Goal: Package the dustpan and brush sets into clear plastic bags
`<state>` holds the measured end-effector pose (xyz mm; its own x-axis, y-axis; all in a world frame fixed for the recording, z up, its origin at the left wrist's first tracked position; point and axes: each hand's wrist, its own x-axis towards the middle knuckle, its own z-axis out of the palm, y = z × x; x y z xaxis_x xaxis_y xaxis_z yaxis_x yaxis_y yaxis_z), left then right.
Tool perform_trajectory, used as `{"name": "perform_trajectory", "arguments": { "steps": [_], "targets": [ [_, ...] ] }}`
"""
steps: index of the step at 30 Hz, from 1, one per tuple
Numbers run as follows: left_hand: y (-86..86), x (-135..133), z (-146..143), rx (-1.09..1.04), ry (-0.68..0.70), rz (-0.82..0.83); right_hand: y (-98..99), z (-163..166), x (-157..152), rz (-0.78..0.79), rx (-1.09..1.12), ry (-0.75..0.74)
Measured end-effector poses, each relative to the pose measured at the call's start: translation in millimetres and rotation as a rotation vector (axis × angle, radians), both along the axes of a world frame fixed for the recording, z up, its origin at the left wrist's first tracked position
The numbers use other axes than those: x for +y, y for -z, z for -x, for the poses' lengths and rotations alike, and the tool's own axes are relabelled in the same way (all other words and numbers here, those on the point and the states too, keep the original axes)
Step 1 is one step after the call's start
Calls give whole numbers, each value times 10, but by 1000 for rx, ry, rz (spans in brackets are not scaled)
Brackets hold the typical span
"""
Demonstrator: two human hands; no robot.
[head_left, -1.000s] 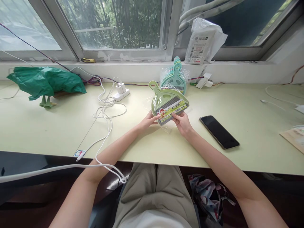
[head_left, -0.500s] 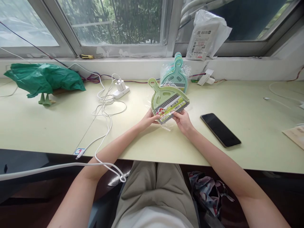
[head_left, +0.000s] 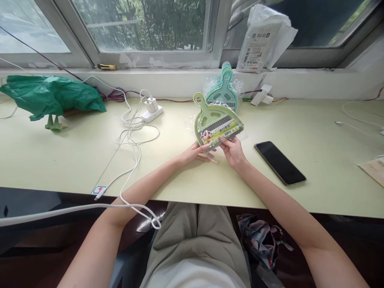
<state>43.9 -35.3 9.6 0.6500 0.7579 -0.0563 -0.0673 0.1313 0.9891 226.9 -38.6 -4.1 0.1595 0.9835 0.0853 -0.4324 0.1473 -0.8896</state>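
Note:
A green dustpan and brush set point(head_left: 214, 116) in clear plastic wrap is held up over the table, its round-ended handle pointing away from me and to the left. My left hand point(head_left: 195, 154) grips the lower left edge, thumb on top and fingers beneath. At the lower right edge, my right hand point(head_left: 232, 150) pinches the wrapped set near its printed label. Just behind it, a stack of teal dustpan sets point(head_left: 226, 86), also in clear wrap, leans against the wall below the window.
A black phone point(head_left: 280, 163) lies right of my hands. White cables point(head_left: 132, 140) and a power strip point(head_left: 152, 115) are on the left, with a green plastic bag point(head_left: 54, 96) beyond. A white package point(head_left: 256, 44) and a yellow cutter point(head_left: 106, 67) rest on the sill.
The green dustpan set has turned slightly clockwise and shifted a little to the right in my hands. The fingers of my left hand now show more below its edge.

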Motion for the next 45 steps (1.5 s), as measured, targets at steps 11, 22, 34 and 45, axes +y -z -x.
{"name": "perform_trajectory", "arguments": {
  "steps": [11,22,34,45],
  "targets": [
    [10,72,18,-27,-245,-96,34,29,14,11,41,7],
    [16,70,-9,-63,-273,-101,18,15,20,4,70,-24],
    [24,65,-10,-61,-289,-120,-17,17,-1,13,15,-11],
    [59,88,4,-39,-263,-149,-41,31,-16,14,-5,7]
  ]
}}
